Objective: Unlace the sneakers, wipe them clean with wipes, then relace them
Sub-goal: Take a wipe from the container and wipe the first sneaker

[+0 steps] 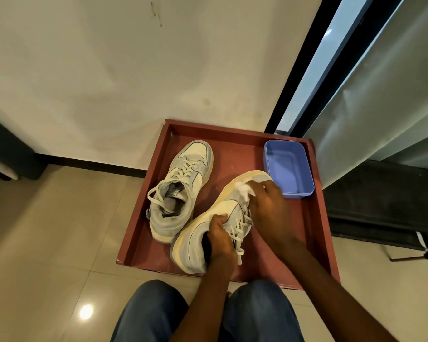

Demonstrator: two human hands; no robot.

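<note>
Knees [156, 314] in jeans lowest; sneaker [203, 233] collar is gripped by left hand [219, 239], wipe [245, 191] is pinched by right hand [267, 206] on its toe; second sneaker [181, 186] left of both, tub [288, 169] beyond right hand, all in tray [316, 218].

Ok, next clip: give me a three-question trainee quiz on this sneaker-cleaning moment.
1. True or false: the left hand grips the tilted sneaker at its collar.
2. What does the right hand press near that sneaker's toe?
A) brush B) white wipe C) sponge
3. Fill in: the blue tub sits in the red tray's far ____ corner.

Key: 1 true; 2 B; 3 right.
</note>
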